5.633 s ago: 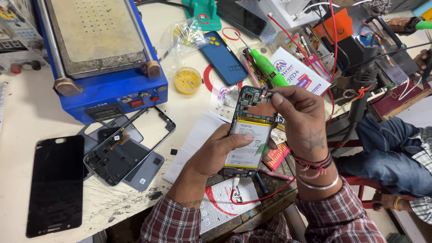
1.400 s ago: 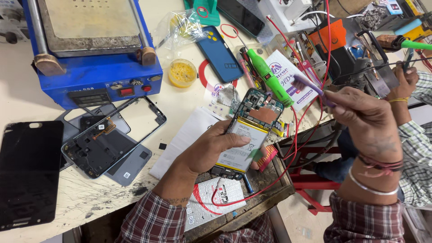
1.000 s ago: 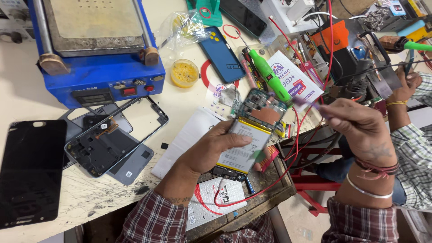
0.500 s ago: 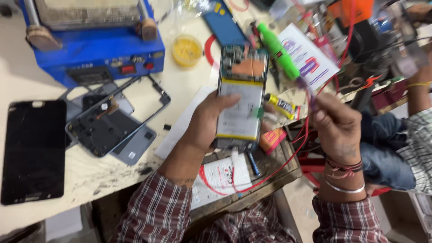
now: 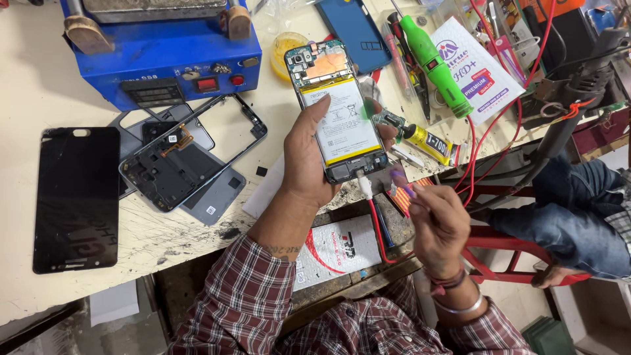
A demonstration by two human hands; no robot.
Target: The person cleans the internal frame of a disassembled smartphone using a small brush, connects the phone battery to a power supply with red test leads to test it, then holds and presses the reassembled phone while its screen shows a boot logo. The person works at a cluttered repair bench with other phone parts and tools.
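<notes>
Left hand [image 5: 307, 164] grips the opened phone [image 5: 335, 108] face-down, exposing its battery. At five o'clock, right hand [image 5: 437, 227] pinches a small tool [image 5: 399, 184] by the plugged cable [image 5: 376, 220].

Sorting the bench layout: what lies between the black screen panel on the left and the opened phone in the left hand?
In the head view, between the black screen panel and the opened phone in the left hand lies a dismantled phone frame on grey back covers.
</notes>
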